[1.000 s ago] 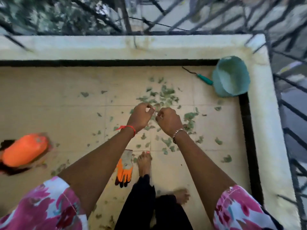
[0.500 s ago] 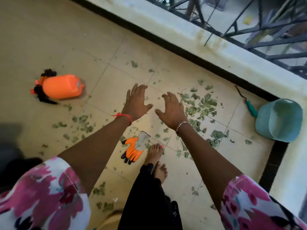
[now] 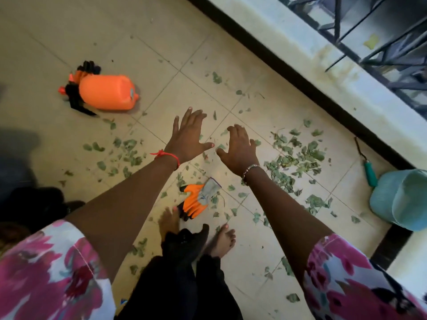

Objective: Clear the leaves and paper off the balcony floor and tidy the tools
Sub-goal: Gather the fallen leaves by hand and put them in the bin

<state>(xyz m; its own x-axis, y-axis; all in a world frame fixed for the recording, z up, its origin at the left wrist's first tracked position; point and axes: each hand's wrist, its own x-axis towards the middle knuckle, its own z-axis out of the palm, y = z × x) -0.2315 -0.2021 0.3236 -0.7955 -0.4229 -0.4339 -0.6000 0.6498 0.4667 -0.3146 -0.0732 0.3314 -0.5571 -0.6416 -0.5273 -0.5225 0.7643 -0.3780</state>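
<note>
Sprayer bottle, orange, lies on its side on the tiled balcony floor, up and to the left of the left fingertips and well apart from them. Its long axis runs left to right, with the black pump head at the left and the flat base toward the hand. Torn green leaves are scattered below it, left of the left wrist.

The left hand is held out palm down over the tiles, its fingers straight and spread wide, holding nothing. Just beside it the right hand is also palm down, fingers loosely bent and empty. The two thumbs point at each other, near but apart.

Below the fingers, between the forearms, an orange glove lies flat, its grey cuff pointing up and right and its finger ends down and left, by the bare feet.

Right of the right fingers lies the thickest leaf patch. Farther right, a green-handled hand tool lies with its long axis nearly up and down in view. Its thin dark metal end points up toward the ledge, and its handle end lies just beside a teal bucket.
</note>
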